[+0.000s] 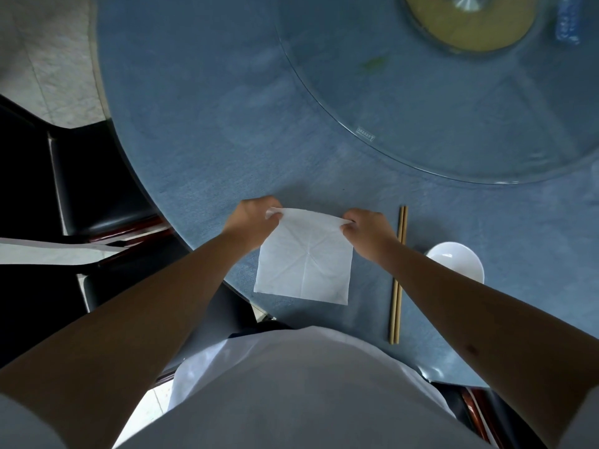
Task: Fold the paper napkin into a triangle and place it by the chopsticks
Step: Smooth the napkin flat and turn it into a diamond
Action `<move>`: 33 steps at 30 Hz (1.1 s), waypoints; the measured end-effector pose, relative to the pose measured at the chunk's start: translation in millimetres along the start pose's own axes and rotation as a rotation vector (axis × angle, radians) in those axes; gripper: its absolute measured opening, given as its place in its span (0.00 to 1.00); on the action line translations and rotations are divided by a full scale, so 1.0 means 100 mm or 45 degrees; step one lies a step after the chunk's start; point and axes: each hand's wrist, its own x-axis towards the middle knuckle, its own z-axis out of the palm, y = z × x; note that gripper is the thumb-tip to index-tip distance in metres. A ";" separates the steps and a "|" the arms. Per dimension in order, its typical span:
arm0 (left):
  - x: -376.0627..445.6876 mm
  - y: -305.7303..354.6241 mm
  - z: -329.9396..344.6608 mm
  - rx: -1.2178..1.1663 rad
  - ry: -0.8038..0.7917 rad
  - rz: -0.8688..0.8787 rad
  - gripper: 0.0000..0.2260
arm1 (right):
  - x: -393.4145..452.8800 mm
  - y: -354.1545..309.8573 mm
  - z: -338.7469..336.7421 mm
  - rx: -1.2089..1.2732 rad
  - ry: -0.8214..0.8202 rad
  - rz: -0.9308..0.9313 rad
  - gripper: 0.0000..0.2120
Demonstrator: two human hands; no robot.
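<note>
A white square paper napkin (306, 259) lies unfolded and creased near the front edge of the blue round table (201, 124). My left hand (251, 218) pinches its far left corner and my right hand (368, 233) pinches its far right corner, lifting that far edge slightly. A pair of light wooden chopsticks (398, 277) lies straight just right of the napkin, partly hidden under my right wrist.
A white bowl (455, 259) sits right of the chopsticks. A glass turntable (437, 102) with a yellowish hub covers the far right of the table. Dark chairs (94, 189) stand at the left, another at the lower right.
</note>
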 end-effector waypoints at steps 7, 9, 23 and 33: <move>0.06 0.03 -0.03 -0.118 -0.011 -0.053 0.04 | -0.10 0.04 -0.01 0.114 0.054 0.045 0.05; 0.06 0.04 -0.03 -0.121 -0.011 -0.047 0.04 | -0.11 0.03 -0.04 0.149 0.077 0.046 0.05; 0.00 -0.03 -0.22 -0.183 0.023 -0.087 0.02 | -0.15 0.01 0.03 0.388 0.086 0.141 0.07; 0.27 0.15 -0.28 -0.127 0.045 -0.023 0.02 | -0.17 -0.09 0.08 0.497 0.013 0.329 0.11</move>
